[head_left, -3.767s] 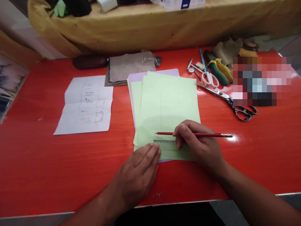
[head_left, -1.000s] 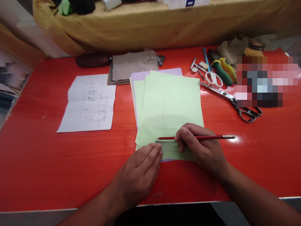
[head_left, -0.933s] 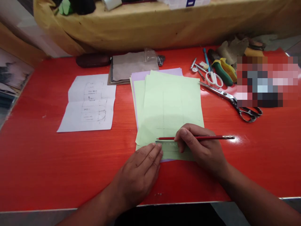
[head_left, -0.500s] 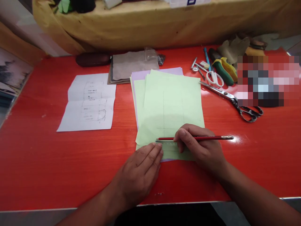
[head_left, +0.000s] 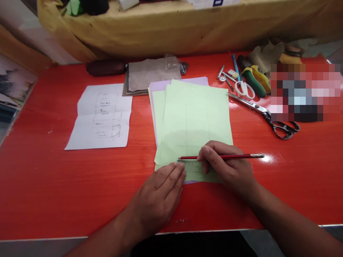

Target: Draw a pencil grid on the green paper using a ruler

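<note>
Pale green paper (head_left: 193, 121) lies stacked on lilac sheets (head_left: 178, 84) on the red worktop (head_left: 53, 178). A clear ruler (head_left: 194, 166) rests across the stack's lower part. The left hand (head_left: 158, 194) lies open and flat, its fingertips (head_left: 182, 172) pressing the ruler's left end. The right hand (head_left: 227, 167) curls closed around a red pencil (head_left: 227, 156), its point at the ruler's upper edge. Tailor's shears (head_left: 268, 116) lie to the right; a folded sketch sheet (head_left: 99, 121) lies to the left.
</note>
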`<state>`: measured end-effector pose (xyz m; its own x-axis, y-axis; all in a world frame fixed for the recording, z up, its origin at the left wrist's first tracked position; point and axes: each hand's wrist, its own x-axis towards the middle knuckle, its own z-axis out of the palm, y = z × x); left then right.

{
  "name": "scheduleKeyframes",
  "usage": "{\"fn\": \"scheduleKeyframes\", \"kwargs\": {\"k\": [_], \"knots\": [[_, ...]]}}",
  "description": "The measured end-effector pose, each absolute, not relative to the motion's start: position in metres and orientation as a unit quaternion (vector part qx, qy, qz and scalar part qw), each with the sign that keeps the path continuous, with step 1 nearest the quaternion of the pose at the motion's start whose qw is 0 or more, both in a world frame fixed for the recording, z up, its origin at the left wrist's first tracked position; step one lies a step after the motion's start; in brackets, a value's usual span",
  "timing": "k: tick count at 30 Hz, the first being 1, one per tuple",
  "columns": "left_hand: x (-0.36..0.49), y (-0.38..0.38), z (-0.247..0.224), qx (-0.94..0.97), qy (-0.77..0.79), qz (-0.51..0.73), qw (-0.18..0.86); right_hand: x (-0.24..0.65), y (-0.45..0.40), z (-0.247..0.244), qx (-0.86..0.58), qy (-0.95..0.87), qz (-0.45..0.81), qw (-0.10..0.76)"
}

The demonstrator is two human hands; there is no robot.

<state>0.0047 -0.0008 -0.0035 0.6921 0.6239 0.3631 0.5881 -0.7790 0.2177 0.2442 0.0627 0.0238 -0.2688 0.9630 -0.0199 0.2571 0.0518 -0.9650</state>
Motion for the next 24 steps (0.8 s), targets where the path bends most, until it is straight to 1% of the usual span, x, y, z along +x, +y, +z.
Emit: {"fn": "scheduleKeyframes", "kwargs": {"k": [9,15,24], "knots": [[0.0043,-0.0018,-0.0043,0.919,0.328,0.215,0.042,0.2445,0.061,0.0235,-0.487,-0.62,0.499,0.361],[0.0049,-0.0009,-0.0038,0.916,0.333,0.218,0.039,0.2432,0.0618,0.0247,-0.489,-0.606,0.497,0.383],[0.0037,-0.0027,-0.0066,0.918,0.332,0.211,0.043,0.2434,0.0613,0.0249,-0.493,-0.612,0.498,0.366]]}}
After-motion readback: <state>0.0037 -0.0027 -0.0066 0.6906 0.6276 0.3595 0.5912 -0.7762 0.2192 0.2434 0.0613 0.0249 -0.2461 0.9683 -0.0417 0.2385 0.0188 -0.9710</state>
